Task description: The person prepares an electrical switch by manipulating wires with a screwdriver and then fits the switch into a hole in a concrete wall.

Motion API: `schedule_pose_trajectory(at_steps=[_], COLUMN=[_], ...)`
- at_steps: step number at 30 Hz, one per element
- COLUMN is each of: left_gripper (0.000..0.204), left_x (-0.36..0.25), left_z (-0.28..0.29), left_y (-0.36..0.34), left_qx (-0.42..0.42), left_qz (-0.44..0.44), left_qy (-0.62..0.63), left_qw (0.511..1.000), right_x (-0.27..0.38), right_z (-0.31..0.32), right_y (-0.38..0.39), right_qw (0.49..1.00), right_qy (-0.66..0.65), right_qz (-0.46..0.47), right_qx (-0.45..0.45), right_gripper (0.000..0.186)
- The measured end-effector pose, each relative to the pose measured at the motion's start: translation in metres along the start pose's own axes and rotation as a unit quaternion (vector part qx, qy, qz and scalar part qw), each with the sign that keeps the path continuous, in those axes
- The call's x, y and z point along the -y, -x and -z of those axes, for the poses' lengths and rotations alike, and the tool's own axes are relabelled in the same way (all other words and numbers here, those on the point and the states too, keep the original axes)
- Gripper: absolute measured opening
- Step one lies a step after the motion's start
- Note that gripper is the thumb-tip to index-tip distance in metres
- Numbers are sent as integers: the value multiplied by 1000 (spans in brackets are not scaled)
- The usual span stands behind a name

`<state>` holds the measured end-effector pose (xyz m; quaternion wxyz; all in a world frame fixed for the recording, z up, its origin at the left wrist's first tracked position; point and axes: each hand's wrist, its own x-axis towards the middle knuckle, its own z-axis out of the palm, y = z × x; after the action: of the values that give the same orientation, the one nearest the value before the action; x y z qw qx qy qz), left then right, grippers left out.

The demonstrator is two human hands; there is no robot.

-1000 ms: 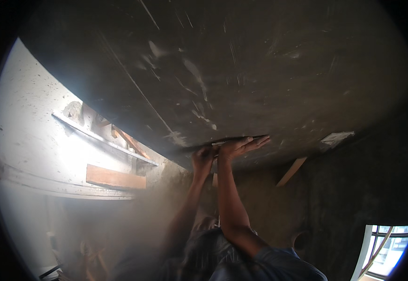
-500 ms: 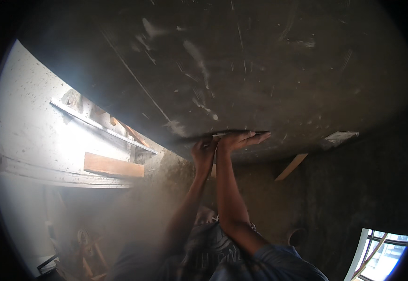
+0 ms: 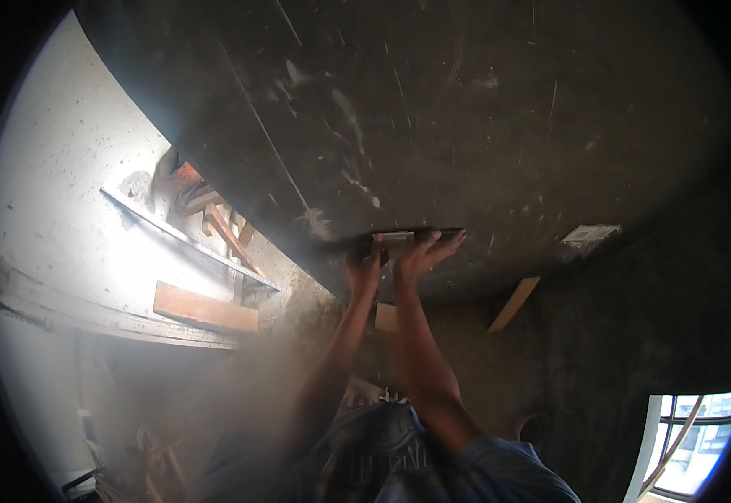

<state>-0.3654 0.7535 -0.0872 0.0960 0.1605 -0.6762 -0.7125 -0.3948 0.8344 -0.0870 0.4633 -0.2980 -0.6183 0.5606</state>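
Both arms reach up to a dark, scuffed ceiling (image 3: 466,109), where the hands press a flat trowel (image 3: 399,238) against the plaster. The tool lies flush under the ceiling, near the middle of the view; only its pale blade edge and a strip of dark underside show between the hands. The left hand (image 3: 364,267) is closed around the trowel's left part, fingers curled together on it. The right hand (image 3: 429,250) lies flat against the underside — its fingers (image 3: 451,241) stretched out side by side and pointing right, pressed to the tool rather than wrapped round it. To the right of the hands a small pale rectangular patch (image 3: 590,234) sits on the ceiling, light grey against the dark surface; whether it is a label or a fitting cannot be told. Below it a slanted wooden batten (image 3: 514,303) leans up to the ceiling's edge. On the left, a bright white wall (image 3: 55,218) carries a short orange-brown wooden block (image 3: 205,308) resting on a long ledge (image 3: 88,312), and above that a gap shows crossed wooden pieces (image 3: 218,222). A window (image 3: 697,440) glows blue-white at lower right. No containers are visible.
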Motion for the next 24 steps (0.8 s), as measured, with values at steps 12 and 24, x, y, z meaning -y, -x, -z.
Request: schedule_pose_trajectory(at_steps=[12, 24], left_gripper=[59, 32], left_x=[2, 4], left_z=[-6, -12], left_y=[10, 22], left_qx=[-15, -42], left_qz=[30, -202], left_qy=[70, -45], left_qw=[997, 977], right_x=[4, 16], right_z=[67, 61], right_y=[-41, -49], right_qw=[938, 928], right_qy=[73, -37], right_qz=[29, 153], right_qx=[337, 338], right_gripper=[25, 13])
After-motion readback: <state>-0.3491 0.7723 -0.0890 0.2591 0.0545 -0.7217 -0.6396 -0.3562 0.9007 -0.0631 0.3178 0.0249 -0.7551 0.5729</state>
